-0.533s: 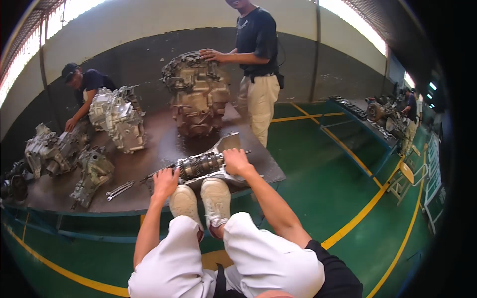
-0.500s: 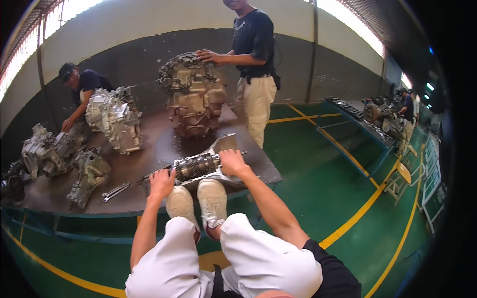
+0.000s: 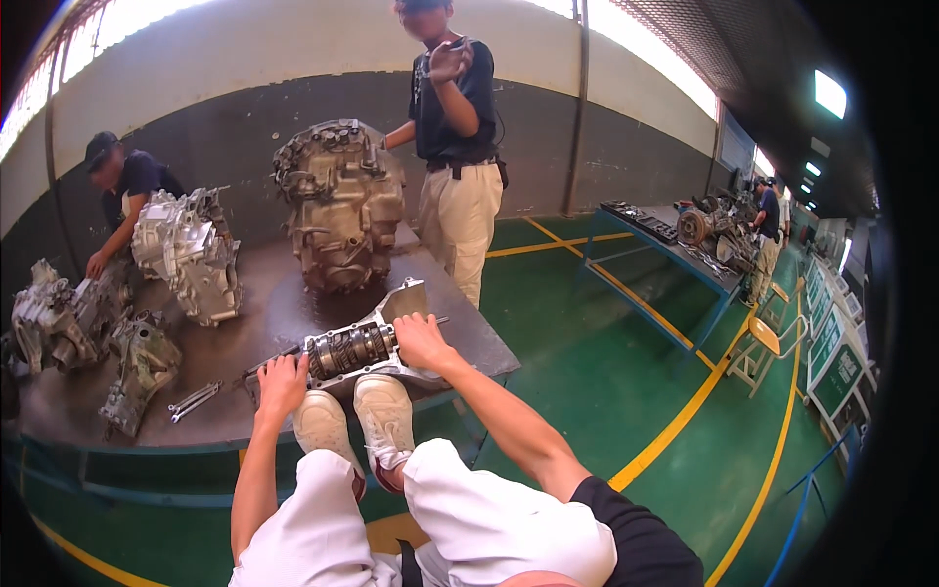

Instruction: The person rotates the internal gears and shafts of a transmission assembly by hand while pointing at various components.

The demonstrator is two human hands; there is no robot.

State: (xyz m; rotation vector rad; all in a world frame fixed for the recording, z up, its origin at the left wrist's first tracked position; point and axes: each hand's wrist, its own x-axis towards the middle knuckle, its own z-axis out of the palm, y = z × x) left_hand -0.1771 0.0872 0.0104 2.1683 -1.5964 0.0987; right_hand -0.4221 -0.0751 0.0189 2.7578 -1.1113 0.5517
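Note:
A gear shaft (image 3: 349,350) with a stack of toothed gears lies in an open light-metal gearbox housing (image 3: 399,301) near the table's front edge. At its left end, my left hand (image 3: 282,383) is closed with the fingers curled over. My right hand (image 3: 422,340) wraps around the right end, where a thin rod tip pokes out past the knuckles. Both hands hide what lies directly beneath them. My two pale shoes (image 3: 383,406) are up against the housing's near side, between my forearms.
A large gearbox (image 3: 342,210) stands upright beyond the housing. Several other gearbox parts (image 3: 191,254) and some wrenches (image 3: 196,401) lie to the left. One co-worker (image 3: 455,127) stands behind the table, another (image 3: 132,191) bends at far left. A second workbench (image 3: 675,245) is at right.
The view has shifted, so the scene sits further left. The standing co-worker has raised one hand from the large gearbox. My hands keep their places on the shaft.

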